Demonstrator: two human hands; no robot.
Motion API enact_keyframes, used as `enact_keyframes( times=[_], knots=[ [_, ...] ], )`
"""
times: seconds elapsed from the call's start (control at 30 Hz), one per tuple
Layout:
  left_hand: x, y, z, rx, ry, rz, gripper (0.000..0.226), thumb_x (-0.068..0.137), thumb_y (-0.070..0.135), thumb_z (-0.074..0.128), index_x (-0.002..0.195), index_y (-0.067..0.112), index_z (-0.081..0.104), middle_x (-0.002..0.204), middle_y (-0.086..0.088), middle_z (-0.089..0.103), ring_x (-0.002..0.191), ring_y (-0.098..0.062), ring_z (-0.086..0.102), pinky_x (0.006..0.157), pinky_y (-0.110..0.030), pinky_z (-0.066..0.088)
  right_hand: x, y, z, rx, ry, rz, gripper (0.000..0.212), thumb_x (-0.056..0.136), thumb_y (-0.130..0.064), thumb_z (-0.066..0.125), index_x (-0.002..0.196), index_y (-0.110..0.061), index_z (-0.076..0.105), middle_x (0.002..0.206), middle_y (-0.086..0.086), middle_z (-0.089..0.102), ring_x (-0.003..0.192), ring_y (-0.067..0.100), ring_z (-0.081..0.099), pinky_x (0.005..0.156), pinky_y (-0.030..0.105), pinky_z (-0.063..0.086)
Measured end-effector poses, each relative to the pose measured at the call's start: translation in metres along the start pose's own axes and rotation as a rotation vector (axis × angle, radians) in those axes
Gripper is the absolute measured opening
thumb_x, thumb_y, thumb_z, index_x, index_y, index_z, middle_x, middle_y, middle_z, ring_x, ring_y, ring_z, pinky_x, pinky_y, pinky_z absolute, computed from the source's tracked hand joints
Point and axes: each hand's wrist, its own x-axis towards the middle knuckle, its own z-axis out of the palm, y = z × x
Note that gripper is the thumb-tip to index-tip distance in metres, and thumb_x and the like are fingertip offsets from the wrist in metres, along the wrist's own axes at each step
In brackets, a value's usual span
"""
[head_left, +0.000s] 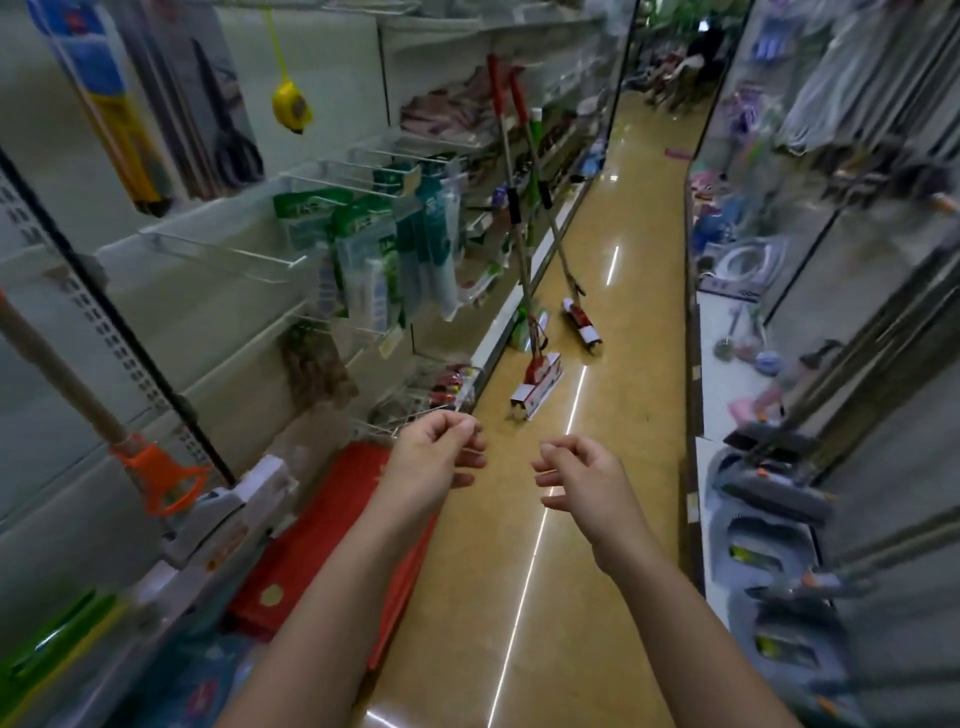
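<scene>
**Both hands out and empty in the shop aisle**

My left hand (439, 457) and right hand (584, 480) reach forward over the shiny yellow floor (597, 582), a small gap between them. The fingers of both are loosely curled and I see nothing held in either; the left thumb lies close to the fingertips, and blur hides whether they touch.

Just past my left hand, on the left shelving, wire hooks (410, 410) stick out with red and black packs on them, too smeared to read. Below that hand and nearer to me lies a red flat sheet (322, 535), my forearm covering its right edge.

Farther down the aisle, two mops lean on the left shelves, the nearer mop head (537, 387) on the floor and the farther mop head (582, 322) beyond it. Green packets (363, 244) hang above the hooks, and a yellow tape measure (292, 109) dangles higher up. On the right, grey dustpans (769, 525) are cut off at the frame's edge. The far end is a blur.
</scene>
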Motion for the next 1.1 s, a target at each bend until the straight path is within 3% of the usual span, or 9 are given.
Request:
enact_keyframes(
  times=[0.4, 0.67, 0.87, 1.1],
  knots=[
    [0.248, 0.019, 0.119, 0.027, -0.17, -0.086, 0.022, 0.095, 0.016, 0.046, 0.075, 0.018, 0.056, 0.067, 0.003, 0.057, 0.059, -0.01, 0.057, 0.057, -0.023, 0.044, 0.251, -0.037, -0.06, 0.031, 0.068, 0.075, 0.012, 0.092, -0.018, 0.05, 0.084, -0.02, 0.058, 0.086, 0.005, 0.062, 0.074, 0.013, 0.055, 0.063, 0.025, 0.046],
    [0.398, 0.039, 0.197, 0.072, -0.189, -0.166, 0.021, 0.094, 0.018, 0.045, 0.077, 0.018, 0.058, 0.068, 0.002, 0.059, 0.061, -0.01, 0.058, 0.058, -0.023, 0.045, 0.408, -0.058, -0.108, 0.039, 0.089, 0.125, 0.011, 0.093, -0.02, 0.049, 0.085, -0.022, 0.057, 0.085, 0.001, 0.062, 0.077, 0.013, 0.057, 0.067, 0.027, 0.048],
    [0.515, 0.05, 0.263, 0.023, -0.046, -0.165, 0.02, 0.095, 0.017, 0.044, 0.084, 0.013, 0.06, 0.071, -0.001, 0.059, 0.063, -0.013, 0.058, 0.056, -0.023, 0.047, 0.538, -0.066, -0.161, 0.045, 0.026, 0.127, 0.014, 0.093, -0.017, 0.049, 0.083, -0.019, 0.058, 0.077, 0.0, 0.06, 0.066, 0.009, 0.053, 0.059, 0.021, 0.045],
    [0.64, 0.085, 0.326, -0.038, 0.132, -0.123, 0.023, 0.096, 0.02, 0.042, 0.091, 0.005, 0.059, 0.074, -0.006, 0.058, 0.066, -0.017, 0.057, 0.059, -0.025, 0.047, 0.692, -0.095, -0.211, -0.061, -0.095, 0.102, 0.015, 0.093, -0.018, 0.048, 0.083, -0.019, 0.059, 0.078, 0.0, 0.061, 0.068, 0.01, 0.055, 0.063, 0.023, 0.047]
  ],
)
